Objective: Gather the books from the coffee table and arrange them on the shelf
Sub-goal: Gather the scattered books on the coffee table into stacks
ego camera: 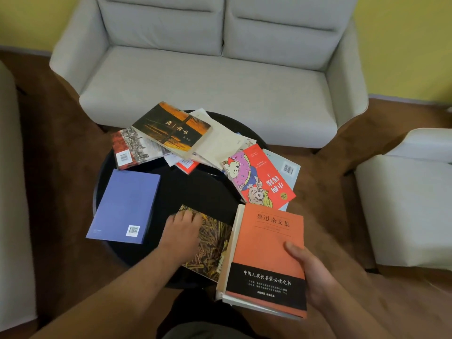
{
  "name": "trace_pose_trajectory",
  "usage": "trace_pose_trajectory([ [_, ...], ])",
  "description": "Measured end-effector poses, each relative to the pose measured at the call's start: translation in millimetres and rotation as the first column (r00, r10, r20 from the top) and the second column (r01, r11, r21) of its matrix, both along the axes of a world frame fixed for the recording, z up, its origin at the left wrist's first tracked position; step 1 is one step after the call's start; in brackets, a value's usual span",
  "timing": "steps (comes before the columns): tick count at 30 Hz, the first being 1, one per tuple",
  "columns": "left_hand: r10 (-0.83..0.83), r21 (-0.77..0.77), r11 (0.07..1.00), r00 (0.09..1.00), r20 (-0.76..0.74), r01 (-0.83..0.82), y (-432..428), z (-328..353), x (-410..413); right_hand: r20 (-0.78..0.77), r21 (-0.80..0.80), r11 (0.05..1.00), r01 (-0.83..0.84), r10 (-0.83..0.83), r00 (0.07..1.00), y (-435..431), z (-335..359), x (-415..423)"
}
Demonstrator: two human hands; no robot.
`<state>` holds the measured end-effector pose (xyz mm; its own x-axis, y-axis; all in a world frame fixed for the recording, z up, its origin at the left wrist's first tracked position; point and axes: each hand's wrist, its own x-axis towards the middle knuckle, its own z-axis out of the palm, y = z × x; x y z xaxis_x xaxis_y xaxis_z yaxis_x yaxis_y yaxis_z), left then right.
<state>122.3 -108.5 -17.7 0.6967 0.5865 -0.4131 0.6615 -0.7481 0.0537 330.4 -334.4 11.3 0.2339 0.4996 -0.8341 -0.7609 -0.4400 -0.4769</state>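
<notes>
Several books lie scattered on a round black coffee table [195,189]. My right hand [311,275] grips an orange book with a black band [266,255], with more books stacked under it, held over the table's near right edge. My left hand [182,231] rests palm down on a book with a straw-yellow cover [212,245], fingers at its far left edge. A blue-purple book [127,204] lies at the left. A red cartoon book [259,177] lies at the right on a pale blue one [286,167]. A dark orange book [171,129] tops a pile at the back. No shelf is in view.
A grey two-seat sofa [210,77] stands right behind the table. A pale seat [411,204] is at the right and another [12,192] at the left edge. Brown carpet [61,143] surrounds the table. Yellow walls are behind.
</notes>
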Motion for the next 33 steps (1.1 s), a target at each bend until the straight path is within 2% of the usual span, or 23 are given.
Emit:
trace_pose_trajectory([
  [3, -0.23, -0.199, 0.958, 0.967, -0.108, 0.206, 30.4, 0.4, 20.4, 0.0, -0.007, 1.0, 0.023, -0.023, 1.0, -3.9, 0.3, -1.7],
  [6, -0.29, -0.203, 0.947, 0.936, -0.198, 0.25, 35.4, -4.4, 33.0, -0.012, -0.025, 0.999, 0.048, -0.048, 0.999, -8.6, 2.0, -2.2],
  [9, -0.271, -0.241, 0.949, 0.92, -0.284, 0.205, 33.9, -8.0, 30.7, -0.054, -0.003, 0.999, 0.038, -0.038, 0.998, -14.1, 2.6, -1.2],
  [12, -0.157, -0.387, 0.922, 0.936, -0.314, 0.025, 36.9, -9.9, 8.6, -0.096, 0.014, 1.0, 0.026, -0.024, 0.995, -15.3, 5.3, -1.1],
  [14, 0.012, -0.539, 0.824, 0.956, -0.295, -0.176, 36.1, -8.5, -10.6, -0.112, 0.018, 0.999, 0.027, -0.025, 0.993, -12.5, 7.4, -1.2],
  [16, 0.252, -0.665, 0.662, 0.939, -0.236, -0.345, 32.3, -8.2, -30.9, -0.115, 0.022, 1.0, 0.015, -0.012, 0.993, -7.7, 9.1, -2.7],
  [17, 0.379, -0.719, 0.566, 0.902, -0.206, -0.402, 28.8, -9.7, -39.8, -0.123, 0.026, 1.0, 0.013, -0.01, 0.992, -4.2, 9.8, -4.1],
  [18, 0.507, -0.769, 0.456, 0.841, -0.188, -0.447, 24.2, -11.7, -47.7, -0.136, 0.022, 1.0, 0.014, -0.011, 0.991, 0.0, 9.2, -5.7],
  [20, 0.726, -0.84, 0.224, 0.659, -0.196, -0.495, 11.2, -17.8, -57.8, -0.14, 0.019, 1.0, -0.009, 0.011, 0.99, 12.2, 3.8, -11.5],
  [22, 0.827, -0.858, 0.062, 0.508, -0.242, -0.51, -5.3, -18.5, -58.5, -0.138, 0.018, 0.999, -0.031, 0.033, 0.99, 29.1, -4.8, -20.3],
  [25, 0.868, -0.857, -0.037, 0.408, -0.283, -0.515, -18.4, -17.0, -53.3, -0.124, -0.001, 0.995, -0.095, 0.094, 0.988, 58.1, -24.7, -30.5],
  [28, 0.866, -0.903, -0.125, 0.398, -0.302, -0.412, -19.7, -16.3, -58.2, -0.031, -0.014, 0.973, -0.23, 0.229, 0.973, 83.7, -38.5, -42.2],
  [31, 0.852, -0.9, -0.078, 0.44, -0.284, -0.429, -21.9, -18.2, -60.6, 0.11, -0.106, 0.929, -0.356, 0.366, 0.924, 98.9, -45.0, -54.4],
  [33, 0.862, -0.907, -0.073, 0.432, -0.267, -0.416, -24.7, -18.2, -57.2, 0.2, -0.198, 0.857, -0.476, 0.511, 0.836, 104.0, -48.3, -60.6],
])
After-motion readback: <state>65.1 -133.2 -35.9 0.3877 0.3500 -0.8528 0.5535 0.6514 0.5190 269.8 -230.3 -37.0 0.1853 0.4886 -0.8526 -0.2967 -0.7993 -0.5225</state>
